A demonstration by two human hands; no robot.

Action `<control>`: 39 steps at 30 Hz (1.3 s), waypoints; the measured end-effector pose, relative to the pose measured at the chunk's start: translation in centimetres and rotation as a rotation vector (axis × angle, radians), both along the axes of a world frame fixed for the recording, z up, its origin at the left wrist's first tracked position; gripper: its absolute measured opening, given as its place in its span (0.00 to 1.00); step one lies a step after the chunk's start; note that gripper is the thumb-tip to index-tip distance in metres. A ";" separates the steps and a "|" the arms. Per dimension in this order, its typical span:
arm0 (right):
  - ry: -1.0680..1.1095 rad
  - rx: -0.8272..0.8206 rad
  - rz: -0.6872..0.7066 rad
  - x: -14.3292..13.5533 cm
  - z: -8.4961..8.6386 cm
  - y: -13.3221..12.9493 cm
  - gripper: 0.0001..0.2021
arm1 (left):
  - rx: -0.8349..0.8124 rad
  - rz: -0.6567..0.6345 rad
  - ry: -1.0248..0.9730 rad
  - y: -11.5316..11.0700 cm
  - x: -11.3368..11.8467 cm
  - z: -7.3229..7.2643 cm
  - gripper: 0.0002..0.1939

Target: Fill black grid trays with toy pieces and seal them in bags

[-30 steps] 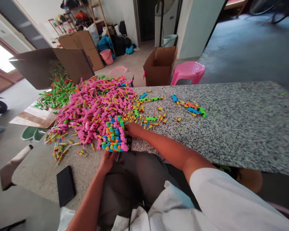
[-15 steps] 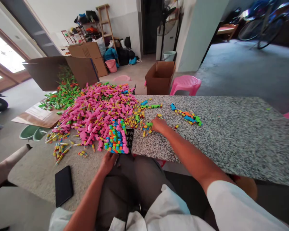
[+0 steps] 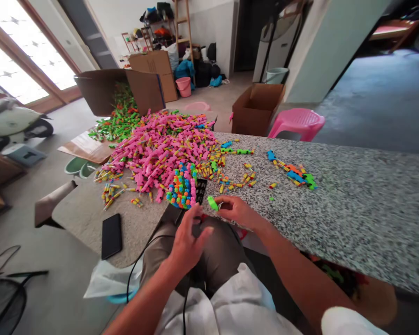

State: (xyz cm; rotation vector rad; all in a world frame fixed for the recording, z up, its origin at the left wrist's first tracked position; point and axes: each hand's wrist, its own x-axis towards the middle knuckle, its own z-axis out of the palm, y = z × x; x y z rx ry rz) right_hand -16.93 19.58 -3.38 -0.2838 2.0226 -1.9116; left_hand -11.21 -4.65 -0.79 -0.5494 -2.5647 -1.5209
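Observation:
My right hand [image 3: 233, 209] pinches a green plastic piece [image 3: 212, 203] above the table's front edge. Beside it, on the left, my left hand [image 3: 189, 239] is raised over my lap with its fingers apart, holding nothing. Just beyond the left hand a block of blue, orange, green and pink pieces [image 3: 181, 188] stands on a black tray [image 3: 201, 187]. A large heap of pink pieces [image 3: 153, 151] lies behind it. Small yellow-and-red pieces [image 3: 247, 179] are scattered to the right of the tray.
A tipped cardboard box [image 3: 145, 90] spills green pieces [image 3: 122, 114] at the back left. A black phone [image 3: 111, 236] lies at the left front. Blue, orange and green pieces [image 3: 295, 176] lie on the speckled table [image 3: 363, 200]. Behind stand an open box [image 3: 249, 118] and pink stool [image 3: 300, 118].
My right hand has drawn back toward me with the green piece. My left hand has come up from beside the block with its fingers spread. The view has turned left.

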 end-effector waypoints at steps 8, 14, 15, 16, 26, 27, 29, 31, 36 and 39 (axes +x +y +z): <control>-0.099 -0.011 0.244 0.9 0.1 0.0 0.21 | 0.120 0.003 -0.110 2.4 -0.2 -1.2 0.30; 0.222 0.978 -0.274 -4.6 -3.9 3.6 0.19 | 0.325 -0.031 -0.278 0.5 1.7 -1.7 0.33; 0.263 1.103 -0.244 -5.0 -4.4 3.7 0.19 | 0.333 -0.041 -0.279 0.3 1.8 -1.5 0.33; 0.295 1.194 -0.203 -5.3 -4.8 3.7 0.18 | 0.333 -0.050 -0.277 0.0 1.9 -1.2 0.33; 0.153 0.421 -0.402 -0.7 0.3 -0.3 0.08 | 0.109 0.115 -0.275 -1.9 2.0 2.2 0.08; 0.085 0.176 -0.350 0.6 1.4 -1.4 0.09 | 0.073 0.120 -0.266 -1.9 1.9 2.4 0.10; -0.030 -0.163 -0.207 3.0 3.3 -3.7 0.11 | 0.042 0.107 -0.249 -1.8 1.8 2.8 0.12; -0.094 -0.305 -0.114 4.8 4.4 -5.4 0.12 | 0.048 0.085 -0.239 -1.7 1.6 3.1 0.13; -0.141 -0.332 -0.074 5.8 4.2 -6.9 0.11 | -0.074 0.057 -0.242 -2.0 1.3 3.4 0.08; -0.166 -0.336 -0.043 5.6 3.7 -6.9 0.12 | -0.105 0.013 -0.250 -2.3 1.4 3.6 0.10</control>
